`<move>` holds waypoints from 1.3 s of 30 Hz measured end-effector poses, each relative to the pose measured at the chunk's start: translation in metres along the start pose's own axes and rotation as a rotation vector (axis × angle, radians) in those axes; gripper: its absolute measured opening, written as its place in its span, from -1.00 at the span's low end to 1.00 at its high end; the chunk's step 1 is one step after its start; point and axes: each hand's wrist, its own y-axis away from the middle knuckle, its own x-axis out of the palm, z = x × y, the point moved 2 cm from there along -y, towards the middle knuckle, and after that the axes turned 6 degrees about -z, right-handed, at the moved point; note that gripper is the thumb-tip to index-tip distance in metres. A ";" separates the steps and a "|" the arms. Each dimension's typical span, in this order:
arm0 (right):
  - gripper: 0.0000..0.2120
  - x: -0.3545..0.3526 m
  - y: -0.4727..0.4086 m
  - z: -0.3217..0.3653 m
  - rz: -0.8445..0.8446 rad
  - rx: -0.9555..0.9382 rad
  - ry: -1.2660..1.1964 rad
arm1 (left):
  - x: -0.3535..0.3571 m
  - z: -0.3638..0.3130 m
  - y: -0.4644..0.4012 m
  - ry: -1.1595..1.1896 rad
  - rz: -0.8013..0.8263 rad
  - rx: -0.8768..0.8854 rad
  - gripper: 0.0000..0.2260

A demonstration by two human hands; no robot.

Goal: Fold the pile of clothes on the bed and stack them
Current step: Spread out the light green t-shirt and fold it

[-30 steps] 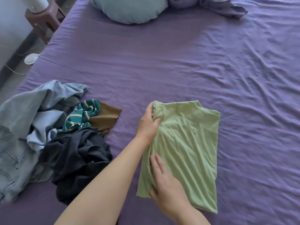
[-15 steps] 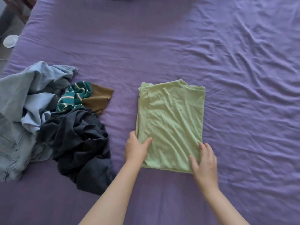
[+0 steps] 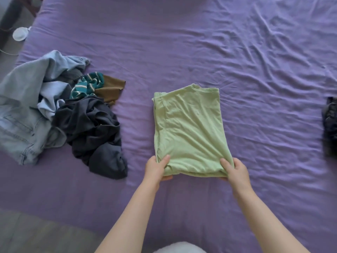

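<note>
Green folded shirt (image 3: 189, 132) on purple bed (image 3: 255, 70), left hand (image 3: 156, 169) and right hand (image 3: 235, 169) pinching its near corners

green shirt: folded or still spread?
Folded: the green shirt lies as a layered rectangle, both hands pinching its near corners.

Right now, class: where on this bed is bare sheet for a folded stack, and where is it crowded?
Bare sheet spans between the green shirt and the dark garment at the right edge, and beyond the shirt. The unfolded pile crowds the left.
</note>
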 end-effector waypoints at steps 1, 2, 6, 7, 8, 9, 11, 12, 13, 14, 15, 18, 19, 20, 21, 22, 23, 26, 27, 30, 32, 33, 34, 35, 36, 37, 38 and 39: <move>-0.93 -0.010 0.007 -0.005 0.012 0.014 -0.015 | 0.002 0.008 0.011 -0.004 0.008 -0.016 -0.82; -0.93 -0.022 0.014 -0.009 0.017 0.028 -0.033 | 0.004 0.016 0.022 -0.012 0.009 -0.028 -0.79; -0.87 -0.068 0.048 -0.032 0.005 0.084 -0.031 | 0.007 0.050 0.069 0.016 -0.029 -0.075 -0.72; -0.83 -0.078 0.057 -0.038 0.001 0.089 -0.028 | 0.007 0.058 0.081 0.027 -0.039 -0.085 -0.72; -0.79 -0.089 0.067 -0.044 -0.002 0.091 -0.036 | 0.007 0.066 0.093 0.042 -0.048 -0.096 -0.72; -0.74 -0.098 0.076 -0.048 -0.003 0.086 -0.052 | 0.006 0.074 0.104 0.063 -0.057 -0.106 -0.71; -0.67 -0.115 0.090 -0.052 0.009 0.062 -0.094 | 0.004 0.086 0.123 0.126 -0.073 -0.111 -0.64; -0.67 -0.121 0.095 -0.053 0.027 0.055 -0.112 | 0.003 0.091 0.131 0.160 -0.077 -0.112 -0.57; -0.71 -0.127 0.099 -0.052 0.051 0.053 -0.127 | 0.002 0.094 0.138 0.189 -0.081 -0.107 -0.52; -0.76 -0.131 0.101 -0.050 0.081 0.057 -0.141 | 0.001 0.096 0.143 0.214 -0.079 -0.096 -0.53; -0.78 -0.133 0.101 -0.047 0.108 0.068 -0.145 | 0.001 0.097 0.147 0.243 -0.061 -0.092 -0.59; -0.73 -0.133 0.090 -0.031 0.251 0.104 -0.185 | 0.003 0.087 0.146 0.383 0.080 -0.171 -0.71; -0.67 -0.131 0.085 -0.023 0.340 0.101 -0.197 | 0.003 0.081 0.143 0.435 0.143 -0.202 -0.71; -0.59 -0.129 0.079 -0.016 0.432 0.076 -0.173 | 0.002 0.074 0.138 0.479 0.212 -0.216 -0.68; -0.53 -0.127 0.073 -0.010 0.506 0.027 -0.100 | 0.001 0.067 0.133 0.509 0.281 -0.201 -0.64; -0.50 -0.123 0.069 -0.002 0.544 -0.035 0.001 | 0.000 0.059 0.127 0.516 0.341 -0.160 -0.60; -0.52 -0.118 0.064 0.004 0.537 -0.096 0.091 | -0.001 0.051 0.122 0.477 0.380 -0.107 -0.57; -0.69 -0.103 0.042 0.028 0.327 -0.219 0.222 | 0.001 0.031 0.101 0.086 0.271 0.089 -0.66; -0.75 -0.097 0.032 0.036 0.256 -0.278 0.287 | 0.002 0.024 0.092 -0.073 0.170 0.156 -0.74; -0.91 -0.078 0.003 0.057 0.131 -0.398 0.451 | 0.002 0.003 0.060 -0.392 -0.099 0.342 -0.85; -0.85 -0.063 -0.017 0.067 0.059 -0.411 0.464 | 0.006 -0.006 0.038 -0.399 -0.134 0.321 -0.79; -0.81 -0.054 -0.027 0.071 0.035 -0.421 0.484 | 0.008 -0.009 0.027 -0.423 -0.153 0.305 -0.77; -0.80 -0.046 -0.036 0.073 0.022 -0.422 0.510 | 0.011 -0.011 0.017 -0.481 -0.187 0.305 -0.75; -0.83 -0.037 -0.045 0.072 0.012 -0.408 0.530 | 0.014 -0.010 0.007 -0.539 -0.215 0.304 -0.73; -0.83 -0.030 -0.053 0.068 0.011 -0.376 0.543 | 0.017 -0.009 -0.001 -0.554 -0.235 0.292 -0.70; -0.73 -0.024 -0.058 0.061 0.010 -0.319 0.542 | 0.019 -0.007 -0.007 -0.509 -0.233 0.254 -0.65; -0.60 -0.019 -0.061 0.052 -0.001 -0.248 0.524 | 0.022 -0.003 -0.011 -0.421 -0.220 0.192 -0.55; -0.51 -0.016 -0.063 0.043 -0.023 -0.179 0.504 | 0.025 0.001 -0.015 -0.322 -0.211 0.128 -0.46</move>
